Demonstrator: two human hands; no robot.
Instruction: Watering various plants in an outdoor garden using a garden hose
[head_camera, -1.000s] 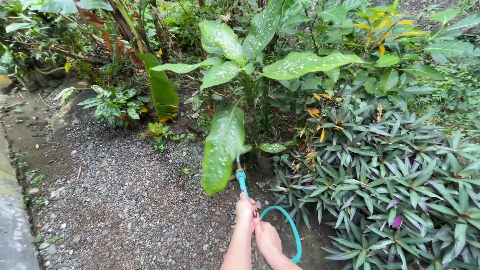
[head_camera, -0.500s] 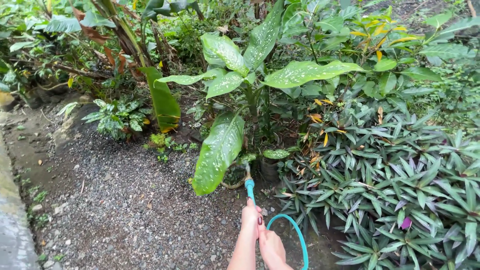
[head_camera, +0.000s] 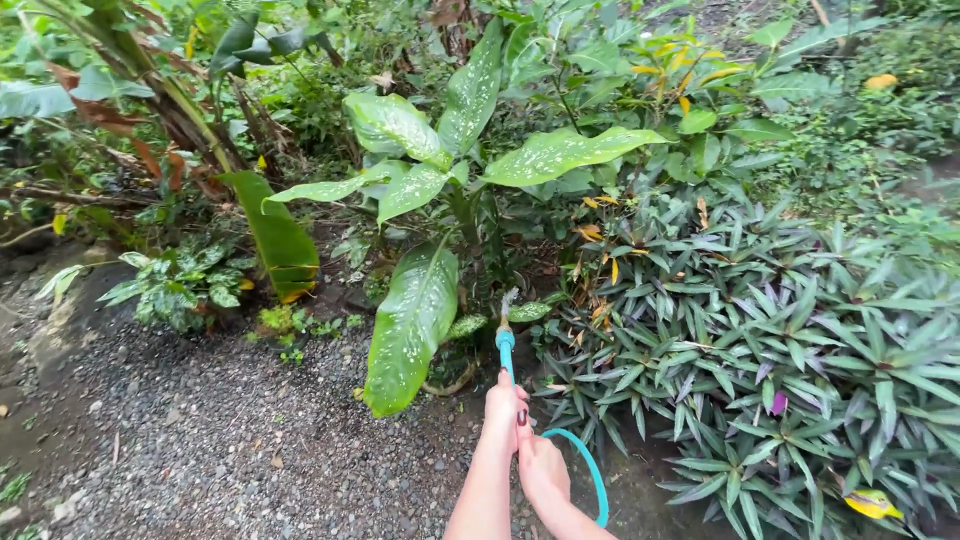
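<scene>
Both of my hands hold a teal garden hose (head_camera: 598, 480) near its end. My left hand (head_camera: 503, 410) grips it closest to the nozzle (head_camera: 505, 340), and my right hand (head_camera: 541, 472) grips just behind, where the hose loops back down to the right. Water sprays from the nozzle towards the base of a plant with big white-speckled leaves (head_camera: 410, 320). A pot at its foot is mostly hidden behind a drooping leaf.
Grey gravel ground (head_camera: 220, 440) lies to the left. A dense bed of narrow green and purple leaves (head_camera: 790, 360) fills the right. A small variegated plant (head_camera: 180, 285) and taller shrubs stand behind.
The view has shifted right and up. My hands and the hose end have risen in the view and sit closer to the speckled plant's base.
</scene>
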